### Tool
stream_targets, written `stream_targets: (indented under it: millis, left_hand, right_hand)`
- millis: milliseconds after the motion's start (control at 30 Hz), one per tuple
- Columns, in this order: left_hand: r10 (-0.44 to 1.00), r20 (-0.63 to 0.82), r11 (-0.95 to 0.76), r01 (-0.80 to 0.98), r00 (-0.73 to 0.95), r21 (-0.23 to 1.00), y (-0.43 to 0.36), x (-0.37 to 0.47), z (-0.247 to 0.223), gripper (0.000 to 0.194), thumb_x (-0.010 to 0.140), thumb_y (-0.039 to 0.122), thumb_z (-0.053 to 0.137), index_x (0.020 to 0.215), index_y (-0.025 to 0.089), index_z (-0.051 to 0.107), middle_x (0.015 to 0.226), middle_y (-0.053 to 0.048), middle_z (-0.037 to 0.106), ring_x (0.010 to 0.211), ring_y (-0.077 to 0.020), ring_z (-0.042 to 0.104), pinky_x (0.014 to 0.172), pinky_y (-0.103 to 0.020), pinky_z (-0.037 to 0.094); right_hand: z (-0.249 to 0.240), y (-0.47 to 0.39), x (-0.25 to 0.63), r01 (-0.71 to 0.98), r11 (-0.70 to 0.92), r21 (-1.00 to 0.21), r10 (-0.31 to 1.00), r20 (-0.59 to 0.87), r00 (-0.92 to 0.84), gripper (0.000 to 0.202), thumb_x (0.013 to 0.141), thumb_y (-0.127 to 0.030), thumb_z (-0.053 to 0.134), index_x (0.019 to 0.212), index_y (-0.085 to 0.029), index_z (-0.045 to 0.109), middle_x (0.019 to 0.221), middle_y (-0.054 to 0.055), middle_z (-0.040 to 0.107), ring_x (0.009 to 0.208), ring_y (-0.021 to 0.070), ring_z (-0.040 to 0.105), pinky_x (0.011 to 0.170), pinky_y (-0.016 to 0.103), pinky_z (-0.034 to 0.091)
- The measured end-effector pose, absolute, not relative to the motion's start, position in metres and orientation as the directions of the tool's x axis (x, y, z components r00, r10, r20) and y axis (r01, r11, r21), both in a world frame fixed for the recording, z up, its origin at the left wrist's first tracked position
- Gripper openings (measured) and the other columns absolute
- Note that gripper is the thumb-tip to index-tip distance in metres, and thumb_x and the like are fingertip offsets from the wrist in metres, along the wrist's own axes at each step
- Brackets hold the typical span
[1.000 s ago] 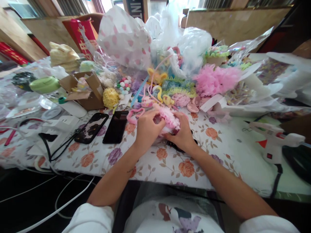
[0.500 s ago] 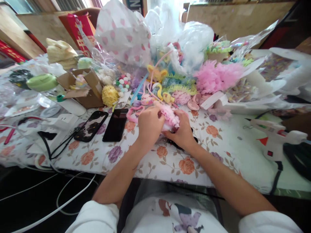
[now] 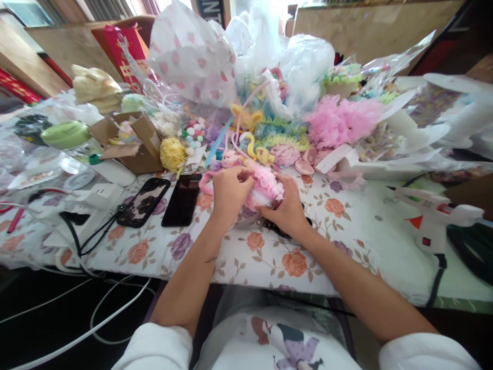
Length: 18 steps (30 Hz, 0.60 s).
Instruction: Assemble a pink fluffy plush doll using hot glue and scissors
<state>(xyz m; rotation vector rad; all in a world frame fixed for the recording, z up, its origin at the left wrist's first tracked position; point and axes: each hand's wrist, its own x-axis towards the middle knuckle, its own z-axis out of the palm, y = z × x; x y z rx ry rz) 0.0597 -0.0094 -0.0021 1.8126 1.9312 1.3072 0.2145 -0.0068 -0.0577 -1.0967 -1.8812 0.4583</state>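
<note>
A fluffy pink piece with ruffled trim (image 3: 267,186) is between my hands, a little above the flowered tablecloth (image 3: 234,257). My right hand (image 3: 287,205) grips its right side, thumb beneath. My left hand (image 3: 232,191) is at its left edge with thumb and fingertips pressed together; whatever they pinch is too small to make out. A pink fuzzy loop (image 3: 207,186) lies just left of my left hand. Under my right hand a dark object (image 3: 278,227) is partly hidden.
Two phones, one patterned (image 3: 144,202) and one black (image 3: 182,200), lie left beside a white power strip (image 3: 92,203). A glue gun (image 3: 431,210) is at right. Behind are a cardboard box (image 3: 140,149), a yellow pompom (image 3: 173,153), pink tulle (image 3: 342,121) and plastic bags.
My left hand has shifted slightly left, away from the middle of the pink piece, uncovering more of it. My right hand stays on its right side. The view has moved slightly.
</note>
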Motion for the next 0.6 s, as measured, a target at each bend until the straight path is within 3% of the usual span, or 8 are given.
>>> stream_targets:
  millis: [300, 400, 533, 600]
  left_hand:
    - [0.936, 0.106, -0.011, 0.272, -0.336, 0.962, 0.003, 0.013, -0.002, 0.014, 0.061, 0.022, 0.076, 0.073, 0.017, 0.073, 0.062, -0.002, 0.070, 0.060, -0.0169, 0.066, 0.058, -0.030, 0.057]
    - [0.877, 0.127, -0.075, 0.129, -0.464, 0.989, 0.009, -0.031, 0.027, 0.016, 0.057, 0.016, 0.079, 0.070, 0.015, 0.070, 0.060, 0.001, 0.068, 0.060, -0.0131, 0.065, 0.068, -0.031, 0.060]
    - [0.711, 0.297, -0.165, 0.259, -0.638, 0.952, 0.023, -0.105, 0.084, 0.010, 0.068, 0.007, 0.072, 0.076, 0.012, 0.067, 0.063, 0.004, 0.067, 0.066, -0.0084, 0.065, 0.086, -0.034, 0.059]
    - [0.654, 0.313, -0.041, 0.380, -0.689, 0.924, 0.032, -0.137, 0.106, 0.011, 0.070, 0.005, 0.072, 0.076, 0.009, 0.065, 0.060, 0.005, 0.063, 0.063, -0.0073, 0.063, 0.090, -0.037, 0.057]
  right_hand:
    - [-0.059, -0.007, 0.214, 0.496, 0.541, -0.679, 0.832, 0.519, -0.197, 0.075, 0.064, -0.040, 0.077, 0.127, -0.020, 0.043, 0.127, 0.015, 0.052, 0.120, 0.0338, 0.049, 0.103, 0.053, 0.038]
    - [-0.059, -0.008, 0.215, 0.496, 0.536, -0.683, 0.834, 0.517, -0.190, 0.074, 0.065, -0.040, 0.076, 0.127, -0.020, 0.043, 0.126, 0.015, 0.052, 0.120, 0.0345, 0.049, 0.102, 0.055, 0.039]
    - [-0.061, -0.007, 0.215, 0.500, 0.546, -0.672, 0.827, 0.528, -0.192, 0.073, 0.065, -0.040, 0.076, 0.128, -0.022, 0.042, 0.125, 0.014, 0.052, 0.118, 0.0352, 0.049, 0.100, 0.057, 0.039]
    - [-0.062, -0.006, 0.214, 0.503, 0.547, -0.668, 0.825, 0.531, -0.192, 0.073, 0.066, -0.042, 0.076, 0.128, -0.022, 0.043, 0.123, 0.014, 0.052, 0.117, 0.0355, 0.049, 0.100, 0.058, 0.039]
